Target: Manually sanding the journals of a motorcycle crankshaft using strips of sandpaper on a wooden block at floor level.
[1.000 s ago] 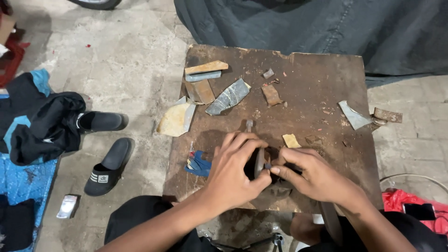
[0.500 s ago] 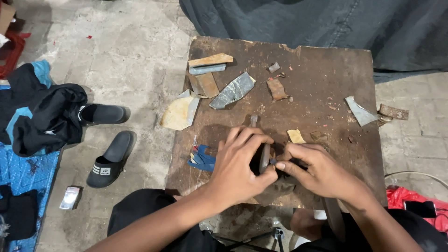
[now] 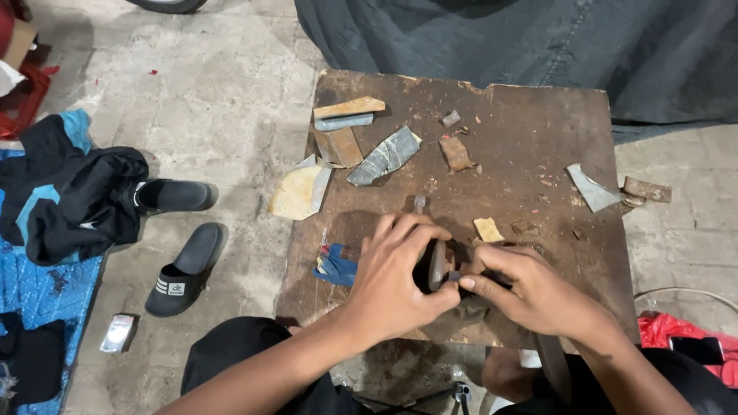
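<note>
Dark metal, a small upright piece point(image 3: 436, 265), sits near the front edge of the worn wooden board point(image 3: 530, 123), pinched between 2 hands. The left hand point(image 3: 396, 280) curls tightly around it from the side, fingers closed over its top; the right hand point(image 3: 530, 288) presses thumb and forefinger together against its other face, though what they grip there is hidden. Scraps lie further out: a blue rag point(image 3: 336, 267), a yellow chip point(image 3: 487, 229), a grey shard point(image 3: 384, 156). Off the board rest 2 black sandals point(image 3: 184, 265). With fingertips crowded so closely on a hard edge, a slip could nick them.
</note>
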